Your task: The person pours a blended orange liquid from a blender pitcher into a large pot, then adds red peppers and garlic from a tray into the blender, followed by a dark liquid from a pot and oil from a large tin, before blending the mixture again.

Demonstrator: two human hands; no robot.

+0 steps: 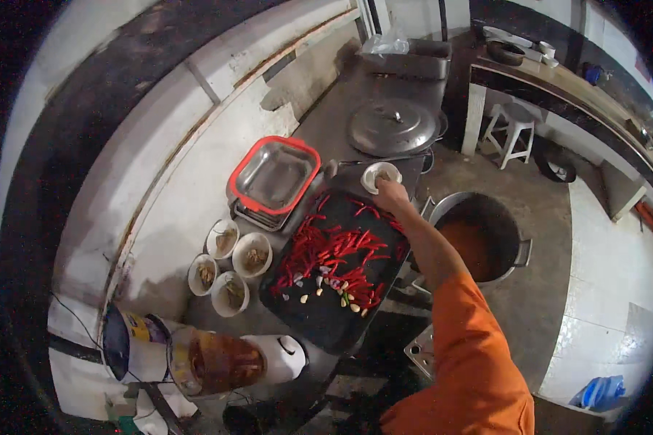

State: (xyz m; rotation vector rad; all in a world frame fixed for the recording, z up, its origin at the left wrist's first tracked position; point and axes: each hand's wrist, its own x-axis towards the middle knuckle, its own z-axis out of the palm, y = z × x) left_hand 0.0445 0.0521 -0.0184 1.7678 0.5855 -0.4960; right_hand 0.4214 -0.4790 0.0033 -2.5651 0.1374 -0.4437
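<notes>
My right hand [391,194] grips the near rim of a small white bowl [371,181], which has a little brownish stuff in it. The bowl is over the counter, just past the far edge of a black tray [312,319]. On that tray lie a heap of red chili peppers [330,250] and several peeled garlic cloves [304,299], with a few shallots among them. To the left of the tray, several white bowls [233,304] stand close together, each with some brownish food inside. My left hand is out of view.
A blender [225,360] with reddish-brown contents stands at the near left. Behind the bowls is a red-rimmed metal basin [274,174]. A large lidded pot [393,127] is farther back. Right of my arm, a deep pot [479,239] holds orange-brown liquid. A white stool [511,134] stands beyond.
</notes>
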